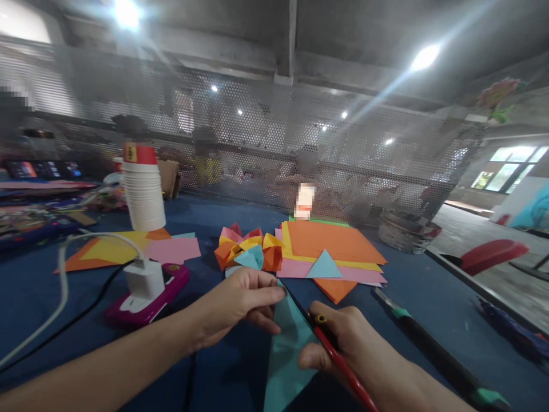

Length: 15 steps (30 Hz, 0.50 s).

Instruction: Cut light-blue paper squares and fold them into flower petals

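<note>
Light blue paper [289, 349] hangs between my hands at the lower middle. My left hand [253, 294] pinches its top edge between thumb and fingers. My right hand [343, 337] is wrapped round red-handled scissors [338, 360], whose dark blades lie along the paper's upper right edge, near my left fingertips. Just beyond stand folded paper pieces [249, 249] in orange, yellow, pink and blue. Right of them is a stack of coloured sheets [332, 243] with orange on top and a small blue triangle [325, 266] at its front.
A purple power strip [171, 286] with a white plug [143, 280] and cables lies at left, before coloured sheets [114, 250]. Stacked paper cups [143, 194] stand behind. At right are a black-and-green cutter [441, 349] and a round basket [405, 232]. Perforated metal screening rises beyond the table.
</note>
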Each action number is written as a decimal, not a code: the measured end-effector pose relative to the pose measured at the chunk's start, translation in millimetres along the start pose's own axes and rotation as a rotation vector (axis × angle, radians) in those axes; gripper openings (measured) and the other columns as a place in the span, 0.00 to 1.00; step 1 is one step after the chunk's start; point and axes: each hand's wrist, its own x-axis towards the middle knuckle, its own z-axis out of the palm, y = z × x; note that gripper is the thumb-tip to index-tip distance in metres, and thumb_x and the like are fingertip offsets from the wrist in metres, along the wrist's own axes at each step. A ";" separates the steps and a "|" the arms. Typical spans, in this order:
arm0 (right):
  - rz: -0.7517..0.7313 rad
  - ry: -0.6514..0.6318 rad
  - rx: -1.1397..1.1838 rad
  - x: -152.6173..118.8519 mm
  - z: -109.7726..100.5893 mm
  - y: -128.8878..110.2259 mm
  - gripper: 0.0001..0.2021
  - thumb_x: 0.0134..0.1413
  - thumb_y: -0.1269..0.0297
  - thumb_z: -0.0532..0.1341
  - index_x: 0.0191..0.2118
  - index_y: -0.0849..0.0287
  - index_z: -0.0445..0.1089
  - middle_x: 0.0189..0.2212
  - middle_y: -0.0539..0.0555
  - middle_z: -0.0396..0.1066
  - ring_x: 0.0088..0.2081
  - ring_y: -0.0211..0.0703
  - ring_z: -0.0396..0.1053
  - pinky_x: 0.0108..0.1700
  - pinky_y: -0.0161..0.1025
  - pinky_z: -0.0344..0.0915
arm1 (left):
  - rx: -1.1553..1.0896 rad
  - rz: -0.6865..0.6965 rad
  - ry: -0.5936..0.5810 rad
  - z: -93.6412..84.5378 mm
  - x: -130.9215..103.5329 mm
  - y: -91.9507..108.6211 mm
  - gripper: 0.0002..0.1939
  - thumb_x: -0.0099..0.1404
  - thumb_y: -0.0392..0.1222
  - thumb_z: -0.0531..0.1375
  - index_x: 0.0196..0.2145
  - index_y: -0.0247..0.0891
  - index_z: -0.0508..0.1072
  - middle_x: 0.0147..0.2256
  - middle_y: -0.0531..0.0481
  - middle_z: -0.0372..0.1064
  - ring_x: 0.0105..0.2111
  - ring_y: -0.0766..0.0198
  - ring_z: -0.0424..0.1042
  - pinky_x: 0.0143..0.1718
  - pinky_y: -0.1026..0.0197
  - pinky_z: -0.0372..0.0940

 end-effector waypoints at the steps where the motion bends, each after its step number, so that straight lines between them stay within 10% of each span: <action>1: 0.004 0.003 -0.002 0.1 0.4 -0.1 0.27 0.47 0.36 0.56 0.26 0.58 0.54 0.18 0.41 0.50 0.22 0.31 0.42 0.20 0.31 0.43 | -0.002 -0.001 0.000 0.0 -0.2 0.1 0.14 0.55 0.48 0.65 0.25 0.32 0.74 0.22 0.53 0.64 0.22 0.71 0.62 0.29 0.64 0.71; 15: -0.053 -0.026 -0.084 -3.0 -4.0 2.6 0.26 0.46 0.37 0.59 0.29 0.60 0.57 0.20 0.42 0.54 0.23 0.33 0.40 0.20 0.31 0.43 | -0.011 -0.017 -0.007 1.5 -2.8 0.5 0.12 0.56 0.45 0.64 0.24 0.33 0.73 0.23 0.53 0.68 0.23 0.70 0.65 0.28 0.66 0.70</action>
